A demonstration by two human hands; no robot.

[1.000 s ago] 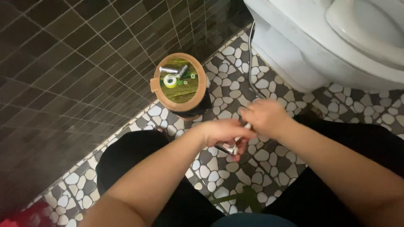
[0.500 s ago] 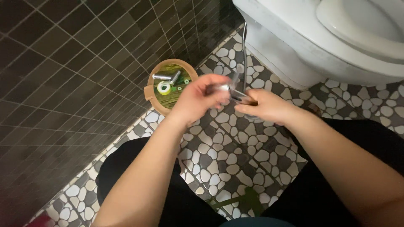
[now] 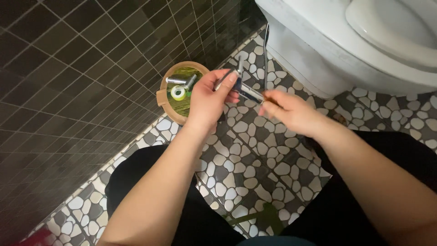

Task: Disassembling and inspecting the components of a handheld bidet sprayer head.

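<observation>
Hands risen; left hand [image 3: 210, 98], right hand [image 3: 291, 111] gripping metal fitting [image 3: 243, 89].

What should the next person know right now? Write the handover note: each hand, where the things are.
Left hand: gripping the upper end of a shiny metal plumbing fitting.
Right hand: pinching the fitting's lower end, where it joins.
Round wooden tray: on the pebble-mosaic floor by the dark tiled wall, holding a metal angle valve and a white tape roll.
White toilet: just beyond the hands.
Fitting is held in the air, attached to nothing visible.
</observation>
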